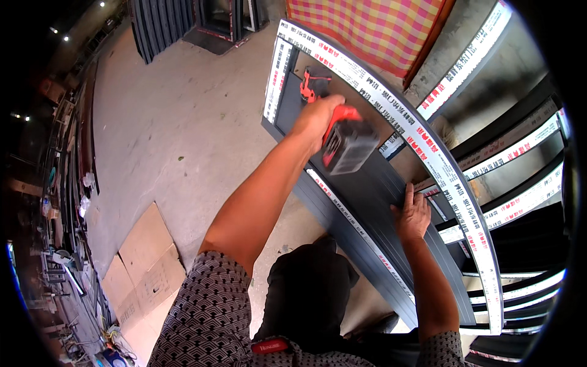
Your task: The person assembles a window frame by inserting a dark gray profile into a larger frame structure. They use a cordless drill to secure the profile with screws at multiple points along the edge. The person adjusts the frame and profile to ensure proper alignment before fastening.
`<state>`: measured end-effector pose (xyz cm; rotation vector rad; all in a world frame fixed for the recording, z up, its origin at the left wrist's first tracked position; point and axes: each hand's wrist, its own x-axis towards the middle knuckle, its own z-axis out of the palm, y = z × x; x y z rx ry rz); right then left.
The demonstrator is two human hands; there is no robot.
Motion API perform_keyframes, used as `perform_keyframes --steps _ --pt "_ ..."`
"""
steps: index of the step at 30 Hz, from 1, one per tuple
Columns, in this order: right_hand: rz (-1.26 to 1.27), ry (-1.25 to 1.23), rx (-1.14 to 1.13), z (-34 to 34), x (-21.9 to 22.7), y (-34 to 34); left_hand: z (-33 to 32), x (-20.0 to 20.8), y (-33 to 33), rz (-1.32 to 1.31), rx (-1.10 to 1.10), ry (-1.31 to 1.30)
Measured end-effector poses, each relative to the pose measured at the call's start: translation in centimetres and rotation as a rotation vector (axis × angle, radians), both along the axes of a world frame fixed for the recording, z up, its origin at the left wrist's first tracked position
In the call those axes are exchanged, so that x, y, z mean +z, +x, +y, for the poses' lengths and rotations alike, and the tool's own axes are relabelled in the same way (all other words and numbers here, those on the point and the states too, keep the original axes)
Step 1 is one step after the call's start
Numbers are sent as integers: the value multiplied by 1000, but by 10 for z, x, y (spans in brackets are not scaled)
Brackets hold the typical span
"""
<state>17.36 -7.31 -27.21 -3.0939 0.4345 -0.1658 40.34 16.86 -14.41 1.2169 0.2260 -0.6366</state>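
My left hand (321, 116) is closed round the handle of a red and black cordless drill (350, 145). Its bulky battery end faces me, while the red head points toward the far left corner of a large frame (397, 116). This frame is dark metal, with printed white protective tape along its edges. Farther right, my right hand (413, 214) lies with fingers stretched out on a dark grey panel (373, 189) inside the frame, holding nothing. The drill's tip and any fastener there are too small to make out.
More taped dark profiles (507, 159) stand stacked to the right. A checkered cloth (367, 30) hangs at the back. Flattened cardboard (143, 263) lies on the concrete floor (165, 134) at the left, beside long bars and clutter. Dark corrugated sheets (160, 27) stand at the far left.
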Motion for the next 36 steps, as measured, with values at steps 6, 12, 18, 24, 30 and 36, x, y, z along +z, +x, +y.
perform_keyframes --steps 6,12,18,24,30,36 --pt "-35 2 26 -1 1 -5 38 -60 -33 -78 9 199" --pt "-66 6 44 0 5 -6 106 -120 -90 -126 -68 739" --pt "-211 87 96 -5 8 -17 175 -189 -186 9 -337 1223" --pt "-439 195 171 8 8 -84 236 -223 -304 146 -653 1315" --pt "26 310 -57 13 -70 -219 275 -225 -361 62 -755 1381" --pt "357 358 -310 17 -135 -298 292 -223 -358 -3 -799 1426"
